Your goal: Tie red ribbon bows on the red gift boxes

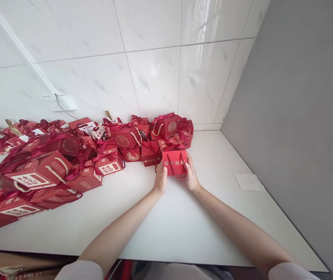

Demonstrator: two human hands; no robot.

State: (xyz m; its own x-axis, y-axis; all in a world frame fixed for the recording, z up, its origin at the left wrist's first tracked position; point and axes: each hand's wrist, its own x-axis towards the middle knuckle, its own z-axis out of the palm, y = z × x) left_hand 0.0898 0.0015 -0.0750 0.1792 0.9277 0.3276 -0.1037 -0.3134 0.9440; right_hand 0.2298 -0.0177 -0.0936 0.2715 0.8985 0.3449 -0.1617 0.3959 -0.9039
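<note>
Between my two hands is a small red gift box [174, 165] with gold lettering and red rope handles on the side facing me. My left hand [161, 179] presses its left side, the thumb showing at the front. On the right side, my right hand [192, 173] grips it with the fingers behind the edge. Just behind it stand more red gift boxes, among them one with a round gold emblem [170, 126] on top of the pile. Another box with a red ribbon [151, 153] sits close to my left hand. The underside of the held box is hidden.
Several red gift boxes [38, 171] with ribbons and rope handles are stacked along the left of the white table [131, 217]. A tiled wall [155, 85] rises behind, with a power strip [58, 104]. A grey panel [295, 116] bounds the right, near a whitish flat patch [248, 182].
</note>
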